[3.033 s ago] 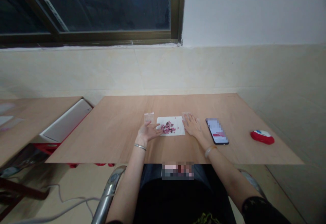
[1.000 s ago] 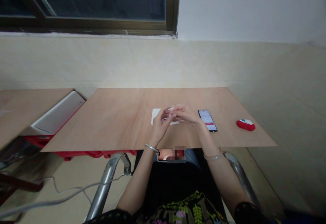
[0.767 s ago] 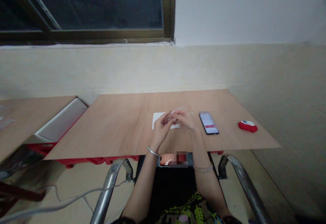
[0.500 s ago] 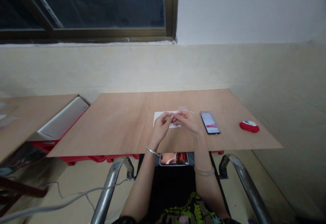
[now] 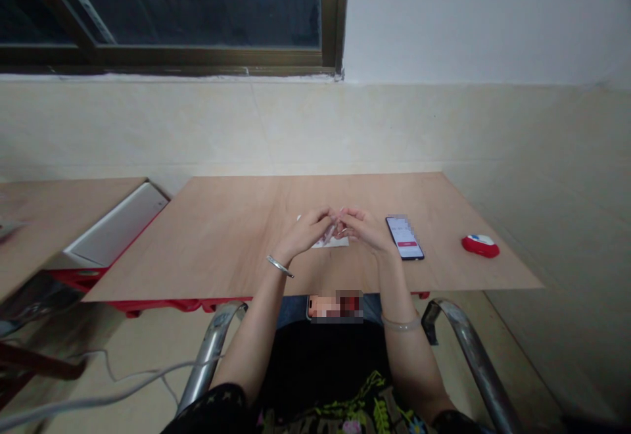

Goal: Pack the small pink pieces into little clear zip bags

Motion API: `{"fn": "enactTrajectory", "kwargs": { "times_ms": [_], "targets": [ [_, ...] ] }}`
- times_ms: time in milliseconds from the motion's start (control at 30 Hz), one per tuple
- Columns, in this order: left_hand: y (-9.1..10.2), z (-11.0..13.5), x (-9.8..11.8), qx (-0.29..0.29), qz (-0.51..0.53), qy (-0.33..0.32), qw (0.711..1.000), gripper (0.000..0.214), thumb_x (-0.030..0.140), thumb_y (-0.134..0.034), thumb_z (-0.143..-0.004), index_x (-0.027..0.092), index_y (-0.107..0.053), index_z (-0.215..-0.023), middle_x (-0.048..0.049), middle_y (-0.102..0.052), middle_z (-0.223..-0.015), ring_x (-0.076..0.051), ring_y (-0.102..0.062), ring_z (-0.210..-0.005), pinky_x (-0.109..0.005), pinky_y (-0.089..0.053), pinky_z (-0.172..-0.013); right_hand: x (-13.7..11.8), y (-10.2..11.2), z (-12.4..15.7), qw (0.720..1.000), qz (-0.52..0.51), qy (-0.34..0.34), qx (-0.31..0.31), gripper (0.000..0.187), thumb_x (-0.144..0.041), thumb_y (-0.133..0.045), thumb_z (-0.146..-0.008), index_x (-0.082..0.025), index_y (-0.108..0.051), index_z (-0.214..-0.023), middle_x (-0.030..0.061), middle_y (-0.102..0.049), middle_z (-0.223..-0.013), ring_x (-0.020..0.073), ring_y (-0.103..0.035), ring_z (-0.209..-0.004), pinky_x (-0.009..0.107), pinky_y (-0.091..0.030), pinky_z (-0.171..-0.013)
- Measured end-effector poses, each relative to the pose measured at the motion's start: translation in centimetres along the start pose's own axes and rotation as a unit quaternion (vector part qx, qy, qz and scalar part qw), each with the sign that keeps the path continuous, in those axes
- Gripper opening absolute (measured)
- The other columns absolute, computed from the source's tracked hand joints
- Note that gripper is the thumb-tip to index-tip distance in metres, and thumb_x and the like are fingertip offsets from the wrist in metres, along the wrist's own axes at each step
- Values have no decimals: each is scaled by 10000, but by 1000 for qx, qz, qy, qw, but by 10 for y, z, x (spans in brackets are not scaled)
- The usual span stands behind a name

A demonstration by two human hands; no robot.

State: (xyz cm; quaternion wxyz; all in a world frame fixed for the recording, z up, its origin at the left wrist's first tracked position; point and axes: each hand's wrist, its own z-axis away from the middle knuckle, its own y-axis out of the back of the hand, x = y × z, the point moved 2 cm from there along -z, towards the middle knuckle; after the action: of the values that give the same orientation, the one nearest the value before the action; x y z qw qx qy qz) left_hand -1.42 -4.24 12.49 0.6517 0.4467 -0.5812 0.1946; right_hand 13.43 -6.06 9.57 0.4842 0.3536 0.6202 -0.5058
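Observation:
My left hand [image 5: 306, 231] and my right hand [image 5: 367, 229] meet above the middle of the table, fingertips bent inward and close together. Between them shows a small, pale, see-through piece [image 5: 332, 231], too small and blurred to name. The fingers of both hands are closed in a pinch around it. Under the hands lies a white sheet or card [image 5: 339, 242], mostly covered by them. A bangle circles each forearm.
Right of my hands, a phone [image 5: 405, 238] lies with its screen lit. Farther right sits a red and white rounded object [image 5: 480, 246]. Another phone [image 5: 323, 307] rests at my lap below the wooden table [image 5: 236, 237]. Metal armrests [image 5: 473, 348] flank me.
My hands have drawn slightly apart, the left shifting left and the right a little right. The see-through piece between them shows more now. My view has shifted slightly.

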Motion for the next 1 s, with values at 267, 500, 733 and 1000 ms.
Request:
{"fn": "enactTrajectory", "kwargs": {
  "times_ms": [267, 500, 733, 1000],
  "targets": [
    [-3, -3, 0, 4, 84, 6, 996, 410, 512, -512, -857, 166, -547, -639, 12, -522, -511, -76, -447, -441, -206, -313, -428, -2, -10, -7, 999, 39, 13, -25, 325, -506, -599, -783, -183, -577, -761, 6, -643, -633, 122, -611, -565, 230, -467, -522],
    [-4, -9, -16, -2, 158, 22, 987, 430, 500, -503, -855, 155, -552, -604, -7, -543, -498, -62, -429, -399, -197, -267, -384, 17, -21, -17, 998, -16, 36, 40, 373, -564, -608, -745, -209, -499, -713, -48, -543, -527, 94, -510, -457, 208, -354, -428],
    [-17, -10, -20, 86, 12, -10, 996, 367, 395, -420, -901, 171, -507, -624, 5, -537, -537, -88, -472, -455, -209, -350, -461, 26, -13, -16, 986, 89, 95, 105, 366, -527, -513, -826, -216, -455, -642, -43, -494, -533, 103, -485, -490, 229, -364, -491],
    [-16, -13, -39, 202, -209, -3, 957, 219, 244, -480, -869, 204, -454, -655, 13, -462, -532, -139, -452, -508, -257, -305, -526, 22, -10, -7, 890, 395, 98, 206, 171, -260, -452, -845, -220, -436, -679, -12, -511, -634, 138, -452, -585, 256, -273, -554]
  ]
}}
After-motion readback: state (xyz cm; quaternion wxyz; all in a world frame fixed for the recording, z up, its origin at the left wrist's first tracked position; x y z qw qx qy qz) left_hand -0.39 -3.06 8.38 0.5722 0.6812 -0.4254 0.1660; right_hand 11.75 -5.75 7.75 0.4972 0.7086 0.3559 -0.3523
